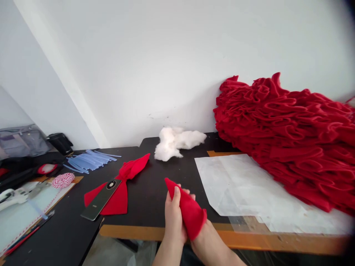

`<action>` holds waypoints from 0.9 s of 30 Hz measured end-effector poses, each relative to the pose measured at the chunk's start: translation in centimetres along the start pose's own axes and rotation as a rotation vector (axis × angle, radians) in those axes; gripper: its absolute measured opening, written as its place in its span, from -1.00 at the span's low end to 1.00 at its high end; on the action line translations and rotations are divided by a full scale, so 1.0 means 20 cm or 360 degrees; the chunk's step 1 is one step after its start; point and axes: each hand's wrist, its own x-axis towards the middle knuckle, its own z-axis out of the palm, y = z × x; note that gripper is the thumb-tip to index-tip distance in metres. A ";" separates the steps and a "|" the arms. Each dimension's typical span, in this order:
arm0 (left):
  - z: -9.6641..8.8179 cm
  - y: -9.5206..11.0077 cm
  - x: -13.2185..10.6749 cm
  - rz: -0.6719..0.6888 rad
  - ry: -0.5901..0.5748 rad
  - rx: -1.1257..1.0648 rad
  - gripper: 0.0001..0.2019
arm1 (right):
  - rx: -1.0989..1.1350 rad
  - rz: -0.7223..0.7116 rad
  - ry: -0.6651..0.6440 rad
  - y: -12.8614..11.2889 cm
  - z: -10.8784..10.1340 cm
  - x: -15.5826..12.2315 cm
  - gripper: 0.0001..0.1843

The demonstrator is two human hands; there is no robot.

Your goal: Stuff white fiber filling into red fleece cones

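Note:
My left hand (173, 216) grips a small folded piece of red felt (188, 210) just above the table's front edge, thumb pressed on its upper end. My right hand (205, 236) is mostly hidden under the same red felt piece and holds it from below. A finished red felt bow (124, 184) lies on the black table to the left, with a dark phone (101, 199) resting on it. A clump of white stuffing (176, 142) sits further back near the wall.
A big heap of red felt pieces (291, 140) fills the right side against the wall. A white plastic sheet (244, 188) lies before it. At left are blue glue sticks (88, 160), a red-white twine ball (63, 180), a glue gun (13, 195) and a bag (22, 142).

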 end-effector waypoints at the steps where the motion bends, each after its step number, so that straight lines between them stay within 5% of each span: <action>1: -0.01 0.02 0.03 0.0010 0.0014 -0.0006 -0.71 | 0.0015 -0.0042 -0.0038 -0.02 -0.04 0.00 -0.54; 5: -0.09 0.20 0.19 0.0115 0.0118 -0.0071 -0.85 | 0.0300 -0.0186 -0.0446 -0.03 -0.26 0.08 -0.58; 8: -0.14 0.34 0.31 0.0135 0.0152 -0.0069 -0.86 | 0.0190 0.0002 -0.0305 0.13 -0.33 0.25 -0.60; 12: -0.13 0.41 0.42 0.0139 0.0069 0.0045 -0.88 | -0.0449 0.0259 0.0041 0.39 -0.16 0.63 -0.51; 16: -0.10 0.43 0.53 0.0109 -0.0001 0.0303 -0.82 | -0.0556 0.0377 -0.0127 0.52 0.13 1.00 -0.21; 18: -0.08 0.47 0.61 0.0073 -0.0081 0.0533 -0.72 | -0.0457 0.0464 -0.0186 0.59 0.23 1.10 -0.40; 20: -0.06 0.50 0.70 0.0075 -0.0220 0.0772 -0.61 | -0.0342 0.0470 -0.0208 0.67 0.29 1.13 -0.66; 22: -0.02 0.50 0.81 0.0139 -0.0344 0.0943 -0.57 | -0.0189 0.0397 -0.0224 0.74 0.28 1.10 -0.67; 27: 0.08 0.35 1.14 0.0115 -0.0364 0.1137 -0.85 | 0.0437 0.0341 -0.0168 0.87 0.14 0.95 -0.76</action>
